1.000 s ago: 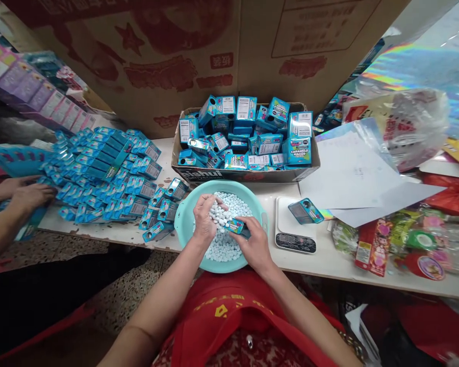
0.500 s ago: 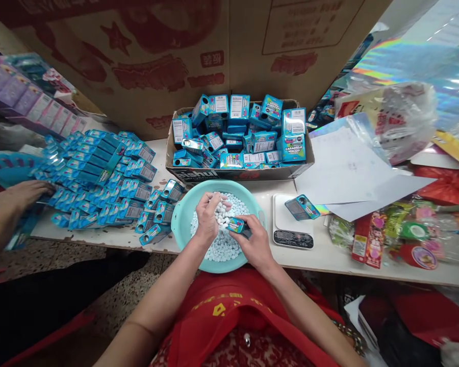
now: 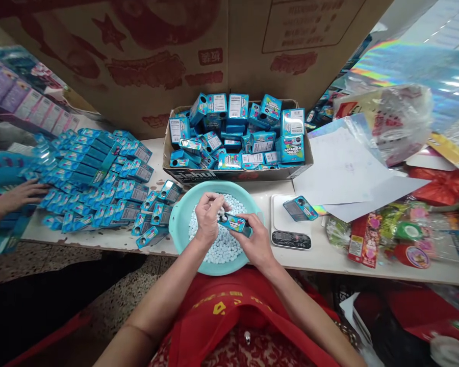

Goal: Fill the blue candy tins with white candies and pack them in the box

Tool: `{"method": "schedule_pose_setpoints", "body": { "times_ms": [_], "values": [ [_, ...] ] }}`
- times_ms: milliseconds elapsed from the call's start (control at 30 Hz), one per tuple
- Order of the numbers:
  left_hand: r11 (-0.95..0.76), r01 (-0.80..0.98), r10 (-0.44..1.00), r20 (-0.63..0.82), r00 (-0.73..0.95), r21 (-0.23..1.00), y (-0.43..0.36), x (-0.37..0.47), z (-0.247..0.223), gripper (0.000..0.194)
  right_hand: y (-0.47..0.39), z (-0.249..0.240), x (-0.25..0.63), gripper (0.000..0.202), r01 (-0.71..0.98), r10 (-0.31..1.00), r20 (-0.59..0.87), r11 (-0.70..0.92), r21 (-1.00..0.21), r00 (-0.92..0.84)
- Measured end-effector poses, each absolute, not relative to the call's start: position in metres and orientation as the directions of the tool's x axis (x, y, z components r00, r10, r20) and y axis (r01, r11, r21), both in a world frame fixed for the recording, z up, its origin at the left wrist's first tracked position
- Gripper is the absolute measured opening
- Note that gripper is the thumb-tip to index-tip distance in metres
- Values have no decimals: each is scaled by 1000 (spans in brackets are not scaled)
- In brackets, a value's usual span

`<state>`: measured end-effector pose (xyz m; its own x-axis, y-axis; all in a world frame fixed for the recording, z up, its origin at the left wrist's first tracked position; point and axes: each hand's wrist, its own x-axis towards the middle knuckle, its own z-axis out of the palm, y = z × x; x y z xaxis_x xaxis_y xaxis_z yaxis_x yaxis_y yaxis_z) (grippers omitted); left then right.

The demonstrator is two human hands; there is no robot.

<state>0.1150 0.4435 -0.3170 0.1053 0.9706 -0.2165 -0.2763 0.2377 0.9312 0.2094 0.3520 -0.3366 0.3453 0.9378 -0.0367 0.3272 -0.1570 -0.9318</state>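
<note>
A turquoise basin (image 3: 178,224) of small pale blue candies (image 3: 224,248) sits at the table's front edge. My right hand (image 3: 255,239) grips a small blue candy box (image 3: 232,223) over the basin, its end turned to the left. At that end my left hand (image 3: 209,216) is closed round some white candies, fingertips close to the box. Behind the basin stands an open carton (image 3: 237,176) full of blue boxes. Another blue box (image 3: 300,208) lies on a white scale (image 3: 283,219) to the right.
Many blue boxes (image 3: 95,188) cover the table's left part, with another person's hand (image 3: 21,196) beside them. White paper sheets (image 3: 344,168) and packaged sweets (image 3: 367,239) lie on the right. A large cardboard box (image 3: 245,61) stands behind.
The box in my right hand shows more of its length, and my left hand's fingers have closed in towards its end. The other person's hand at the left has shifted, fingers spread.
</note>
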Motion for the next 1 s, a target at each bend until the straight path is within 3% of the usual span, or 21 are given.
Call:
{"method": "schedule_pose_setpoints", "body": {
  "times_ms": [333,467,600,733,933,1000],
  "values": [
    [188,-332,982,-179,57,924,441,119,-317,22,354,-329,209,28,356,927,11,-132,-925,374],
    [299,-303,954,-283,96,905,444,118,-318,18,352,-338,207,27,320,926,-32,-162,-933,375],
    [283,-313,958,-252,136,907,443,119,-314,20,352,-341,206,30,310,927,25,-99,-946,373],
    [366,-285,924,-312,219,886,443,120,-312,20,354,-347,209,28,263,925,9,-98,-960,379],
    [182,-224,983,-181,25,957,449,119,-315,16,358,-354,210,28,189,921,-21,-103,-977,390],
    [184,-137,982,-176,72,973,449,119,-319,16,360,-355,209,29,181,919,-52,-132,-975,391]
  ]
}}
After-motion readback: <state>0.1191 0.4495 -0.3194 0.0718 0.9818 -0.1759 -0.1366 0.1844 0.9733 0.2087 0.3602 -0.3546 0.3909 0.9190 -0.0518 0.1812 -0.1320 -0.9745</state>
